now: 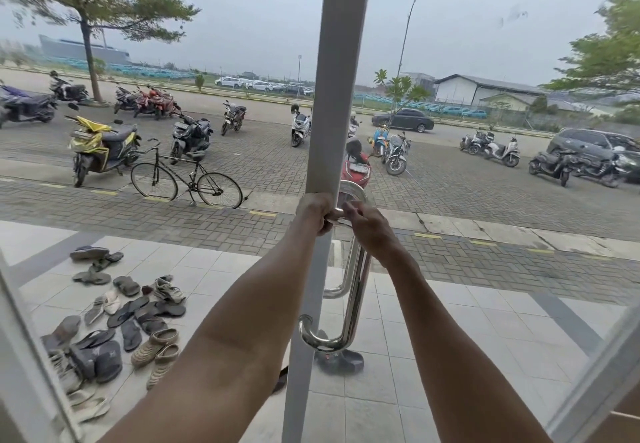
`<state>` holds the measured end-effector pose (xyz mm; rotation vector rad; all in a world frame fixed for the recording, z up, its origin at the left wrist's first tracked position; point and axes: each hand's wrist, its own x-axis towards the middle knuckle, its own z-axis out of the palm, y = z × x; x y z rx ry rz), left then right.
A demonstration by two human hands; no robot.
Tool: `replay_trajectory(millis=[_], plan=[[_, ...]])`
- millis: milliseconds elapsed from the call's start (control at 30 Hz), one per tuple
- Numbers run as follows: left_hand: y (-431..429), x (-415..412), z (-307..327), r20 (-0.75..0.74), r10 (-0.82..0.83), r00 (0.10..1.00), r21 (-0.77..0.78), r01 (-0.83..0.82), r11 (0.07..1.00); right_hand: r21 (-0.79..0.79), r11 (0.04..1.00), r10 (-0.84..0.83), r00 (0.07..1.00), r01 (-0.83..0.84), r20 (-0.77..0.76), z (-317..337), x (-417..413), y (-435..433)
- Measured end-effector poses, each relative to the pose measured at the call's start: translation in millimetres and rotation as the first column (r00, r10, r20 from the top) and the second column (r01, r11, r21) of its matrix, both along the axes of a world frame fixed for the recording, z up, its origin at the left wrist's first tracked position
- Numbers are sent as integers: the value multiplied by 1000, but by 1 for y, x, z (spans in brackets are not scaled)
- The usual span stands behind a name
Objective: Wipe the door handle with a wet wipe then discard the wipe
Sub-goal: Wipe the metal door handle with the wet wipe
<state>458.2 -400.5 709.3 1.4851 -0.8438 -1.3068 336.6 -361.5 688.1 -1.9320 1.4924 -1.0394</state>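
A chrome D-shaped door handle (356, 290) is fixed to the white door frame (332, 96) of a glass door. My left hand (313, 212) is closed around the handle's upper crossbar, right against the frame. Beside it, my right hand (369, 231) curls its fingers over the top bend of the handle, and its fingertips touch the bar. No wet wipe shows clearly; if one is under my fingers, it is hidden. A second handle on the outer side shows through the glass.
Through the glass, several sandals and shoes (117, 314) lie scattered on the tiled porch at lower left. A dark doorstop (341, 361) sits at the foot of the door. Beyond are a bicycle (187, 179) and several parked motorcycles on paving.
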Motion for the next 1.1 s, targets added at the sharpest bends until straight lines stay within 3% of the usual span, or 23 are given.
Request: replay_trajectory(millis=[33, 100, 233, 300, 400, 500, 567, 667, 800, 867, 933, 1033, 1100], plan=[[-1, -2, -1, 73, 34, 997, -18, -33, 999, -39, 998, -48, 997, 50, 63, 2, -1, -1], [-3, -2, -2, 83, 50, 995, -31, -47, 998, -116, 981, -146, 984, 157, 98, 5, 2, -7], [3, 13, -7, -173, -129, 976, -4, 130, 991, -191, 941, -269, 959, 281, 87, 16, 27, -14], [8, 25, -11, -298, -190, 935, -11, 196, 981, -180, 939, -303, 953, 293, -30, 23, 42, -18], [11, 49, -21, -325, -233, 917, -21, 239, 971, -79, 956, -292, 929, 281, -228, 23, 69, -25], [15, 62, -30, -150, -200, 968, 4, 203, 979, -130, 941, -338, 858, 312, -387, 18, 90, -28], [14, 65, -38, 149, -116, 982, -52, 125, 991, -167, 936, -351, 780, 311, -518, 20, 94, -27], [13, 63, -51, 526, 61, 848, -233, 75, 970, -105, 952, -283, 691, 288, -665, 29, 95, -27], [14, 51, -59, 639, 152, 754, -348, 107, 931, 185, 969, 1, 748, 164, -664, 47, 87, -26], [12, 49, -63, 690, 210, 693, -395, 118, 911, 374, 924, 166, 796, 80, -582, 58, 79, -24], [12, 48, -66, 732, 272, 625, -434, 119, 893, 442, 895, 229, 781, 66, -581, 60, 76, -24], [12, 46, -69, 712, 308, 631, -478, 115, 871, 354, 914, 89, 753, 198, -652, 52, 82, -29], [11, 46, -72, 703, 319, 636, -478, 90, 874, 104, 953, -140, 718, 285, -681, 39, 90, -32]])
